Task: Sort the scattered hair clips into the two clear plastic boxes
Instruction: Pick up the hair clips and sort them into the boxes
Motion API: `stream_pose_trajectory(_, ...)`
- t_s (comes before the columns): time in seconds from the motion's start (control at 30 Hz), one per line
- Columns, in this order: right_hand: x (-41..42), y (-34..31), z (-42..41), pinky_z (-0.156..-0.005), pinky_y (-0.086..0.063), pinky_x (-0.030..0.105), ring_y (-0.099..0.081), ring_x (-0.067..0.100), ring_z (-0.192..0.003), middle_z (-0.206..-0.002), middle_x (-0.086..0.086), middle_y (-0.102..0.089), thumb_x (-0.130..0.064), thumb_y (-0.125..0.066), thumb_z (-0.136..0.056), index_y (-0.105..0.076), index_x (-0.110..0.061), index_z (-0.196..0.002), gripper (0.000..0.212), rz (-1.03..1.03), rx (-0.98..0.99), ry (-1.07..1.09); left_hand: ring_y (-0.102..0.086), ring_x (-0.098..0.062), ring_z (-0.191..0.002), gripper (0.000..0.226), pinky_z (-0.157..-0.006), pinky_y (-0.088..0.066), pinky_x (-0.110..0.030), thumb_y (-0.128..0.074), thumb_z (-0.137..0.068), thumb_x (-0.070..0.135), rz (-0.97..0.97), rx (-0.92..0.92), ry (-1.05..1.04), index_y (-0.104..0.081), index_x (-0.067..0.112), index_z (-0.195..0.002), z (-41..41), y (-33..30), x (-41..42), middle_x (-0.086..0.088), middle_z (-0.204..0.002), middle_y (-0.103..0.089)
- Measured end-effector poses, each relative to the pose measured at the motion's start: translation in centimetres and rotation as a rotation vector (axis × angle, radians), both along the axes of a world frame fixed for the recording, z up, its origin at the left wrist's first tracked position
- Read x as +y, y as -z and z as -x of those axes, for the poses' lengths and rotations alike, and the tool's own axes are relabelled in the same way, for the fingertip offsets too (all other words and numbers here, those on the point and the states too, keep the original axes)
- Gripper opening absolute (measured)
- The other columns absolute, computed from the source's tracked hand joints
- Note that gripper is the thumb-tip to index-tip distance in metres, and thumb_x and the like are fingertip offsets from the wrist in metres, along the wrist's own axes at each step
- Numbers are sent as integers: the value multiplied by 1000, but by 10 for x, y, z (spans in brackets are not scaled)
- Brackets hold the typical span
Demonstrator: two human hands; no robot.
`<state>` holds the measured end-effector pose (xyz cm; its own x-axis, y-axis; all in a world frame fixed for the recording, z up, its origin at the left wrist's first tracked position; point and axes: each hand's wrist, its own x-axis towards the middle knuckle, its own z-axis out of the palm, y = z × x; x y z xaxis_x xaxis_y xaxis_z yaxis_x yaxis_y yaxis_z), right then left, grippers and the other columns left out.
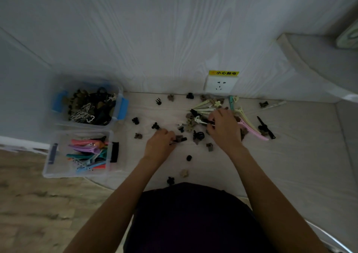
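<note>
A pale wood-grain tabletop (290, 156) runs up to a white wood-grain wall (174, 39), where a white wall socket (220, 85) sits under a yellow warning label (223, 73). In the head view, two clear plastic boxes stand at the table's left edge. The far box with blue latches (88, 102) holds small black, brown and silver claw clips; the near box with dark latches (81, 154) holds long pink, purple, teal and blue clips. Scattered small black and brown claw clips (155, 126) lie across the middle of the table, and a heap of long cream and pink clips (246, 121) lies to the right, near the socket. The left hand (159, 142) is curled, its fingers pinching a small dark clip (179, 139) just off the tabletop. The right hand (222, 127) reaches into the heap, its fingertips gripping a long black clip (208, 121). The person's dark garment (189, 219) fills the lower centre.
</note>
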<state>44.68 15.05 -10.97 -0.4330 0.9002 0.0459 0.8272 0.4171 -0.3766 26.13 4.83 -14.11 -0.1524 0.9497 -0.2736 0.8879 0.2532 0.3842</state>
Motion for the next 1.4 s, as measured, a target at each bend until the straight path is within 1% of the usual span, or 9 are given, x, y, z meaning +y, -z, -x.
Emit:
stream_pose_trajectory(0.13,11,17,11,-71,-44,34,-59,29,-93,-104,11,-63,-8,-54,-85,-58,-8,-100,15,101,-230,-62,-54,-25,-102,25,-83,-44,-33,-55,-90,28,20,-38,42,-63,14,-109,3,3,-1,-10,-106,-62)
stream_pose_trajectory(0.3,11,22,-3,-78,-50,40,-58,32,-99,-112,15,-61,1,-55,-84,-56,-7,-112,30,152,-117,-89,-53,-26,-107,28,-86,-42,-32,-49,-94,29,66,-48,70,-59,11,-114,13,8,-10,-11,-112,-59)
stream_pose_trajectory(0.4,19,18,-9,-82,-45,38,-56,35,-99,-110,19,-59,-2,-52,-88,-58,-4,-116,29,137,-70,-108,-51,-24,-108,31,-86,-41,-31,-45,-96,29,75,-57,98,-57,13,-119,14,3,-12,-10,-117,-57)
stream_pose_trajectory(0.57,42,9,2,-80,-44,39,-53,38,-95,-108,25,-55,7,-51,-85,-59,4,-110,26,72,2,-92,-60,-28,-88,24,-75,-49,-34,-51,-93,17,-142,-180,-2,-60,9,-114,15,-20,2,-14,-110,-56)
stream_pose_trajectory(0.67,54,12,15,-81,-44,40,-53,37,-98,-113,25,-53,12,-47,-83,-52,4,-116,34,65,-86,-116,-59,-28,-86,21,-72,-45,-31,-53,-92,15,-230,-169,-47,-60,7,-109,13,-29,35,-14,-110,-56)
stream_pose_trajectory(0.87,50,25,18,-101,-35,40,-42,36,-121,-132,23,-46,6,-45,-84,-43,2,-128,44,104,-260,-204,-57,-31,-98,27,-77,-41,-34,-55,-90,25,23,-64,69,-57,8,-111,-1,-17,79,-15,-108,-61)
stream_pose_trajectory(1.1,53,29,6,-85,-43,42,-48,35,-108,-111,22,-55,-1,-55,-84,-55,0,-113,29,152,-303,-165,-56,-29,-101,34,-78,-42,-32,-61,-87,29,58,-81,94,-57,12,-116,4,-4,65,-14,-111,-64)
stream_pose_trajectory(1.27,52,26,1,-81,-46,42,-49,35,-105,-108,20,-55,-6,-55,-87,-57,-1,-108,22,169,-237,-106,-54,-26,-102,27,-80,-42,-33,-48,-94,28,27,24,80,-57,12,-115,12,-2,55,-10,-112,-60)
stream_pose_trajectory(1.4,47,21,0,-79,-41,40,-47,35,-104,-109,20,-54,-12,-48,-93,-56,0,-105,19,137,-170,-67,-58,-27,-96,25,-78,-43,-33,-46,-95,25,-6,1,29,-58,14,-114,20,-6,50,-9,-110,-60)
